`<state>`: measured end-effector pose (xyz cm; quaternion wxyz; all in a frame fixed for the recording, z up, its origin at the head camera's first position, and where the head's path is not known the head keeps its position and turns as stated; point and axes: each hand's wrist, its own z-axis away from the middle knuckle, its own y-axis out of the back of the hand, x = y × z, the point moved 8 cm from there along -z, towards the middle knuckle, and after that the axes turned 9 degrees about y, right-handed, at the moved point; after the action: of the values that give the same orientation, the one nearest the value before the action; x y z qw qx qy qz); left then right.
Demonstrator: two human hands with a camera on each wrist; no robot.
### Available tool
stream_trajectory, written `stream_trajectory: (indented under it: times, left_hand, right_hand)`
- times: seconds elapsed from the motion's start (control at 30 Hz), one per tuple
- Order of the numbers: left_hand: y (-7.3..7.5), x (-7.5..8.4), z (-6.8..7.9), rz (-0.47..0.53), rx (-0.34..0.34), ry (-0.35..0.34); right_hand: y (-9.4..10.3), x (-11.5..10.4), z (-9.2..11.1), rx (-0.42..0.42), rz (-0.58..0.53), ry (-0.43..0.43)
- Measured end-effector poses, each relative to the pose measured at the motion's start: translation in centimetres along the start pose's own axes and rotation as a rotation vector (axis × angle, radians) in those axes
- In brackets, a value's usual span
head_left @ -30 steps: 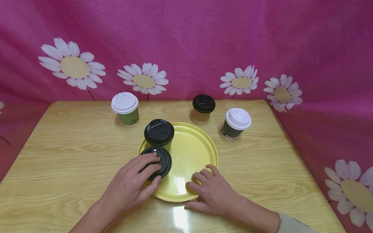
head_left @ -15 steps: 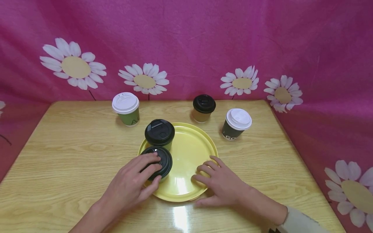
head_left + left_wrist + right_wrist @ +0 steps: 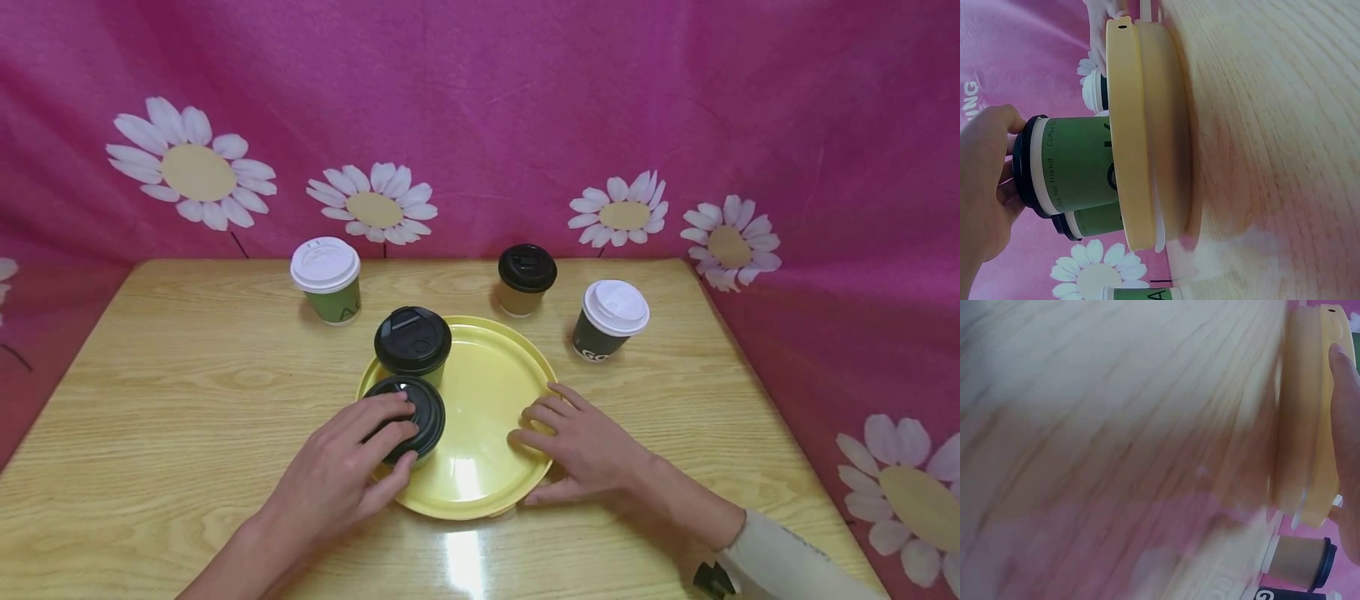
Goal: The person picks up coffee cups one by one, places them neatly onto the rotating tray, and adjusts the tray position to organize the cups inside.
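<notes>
We have two of five cups upright on the round yellow plastic tray [image 3: 491, 400], at its left: near green paper cup with black lid [image 3: 1075, 165], far green paper cup with black lid [image 3: 412, 343]. Three sit off it: green paper cup with white lid [image 3: 327, 279] beyond-left, brown paper cup with black lid [image 3: 526, 279] behind, black paper cup with white lid [image 3: 611, 320] right-behind. Our left hand [image 3: 356, 454], opened to lid width, grips the near cup; our right hand [image 3: 588, 446] clasps the tray's right rim, thumb outside, fingers loosely spread.

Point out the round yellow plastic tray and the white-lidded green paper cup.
Round yellow plastic tray [image 3: 480, 412]: head view, bare inner floor.
White-lidded green paper cup [image 3: 330, 302]: head view, green side wall.
</notes>
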<state>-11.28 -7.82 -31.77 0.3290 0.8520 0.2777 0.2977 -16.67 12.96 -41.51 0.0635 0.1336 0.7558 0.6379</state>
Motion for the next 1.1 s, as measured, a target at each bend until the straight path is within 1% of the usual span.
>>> stream_trajectory:
  times: [0.17, 0.5, 0.73, 1.1]
  left_hand:
    - [-0.03, -0.02, -0.03, 0.001, 0.002, 0.003]
    - [-0.11, 0.11, -0.07, -0.004, -0.006, -0.002]
    - [-0.16, 0.0, -0.12, -0.013, -0.02, 0.012]
    - [0.17, 0.03, -0.39, 0.005, 0.019, -0.016]
  right_hand:
    - [-0.22, 0.09, 0.1, 0.005, 0.0, 0.02]
    - [-0.35, -0.1, 0.16, 0.034, -0.02, 0.015]
    - [-0.46, -0.27, 0.17, 0.025, -0.031, -0.013]
    - [-0.54, -0.56, 0.17, 0.006, -0.036, -0.073]
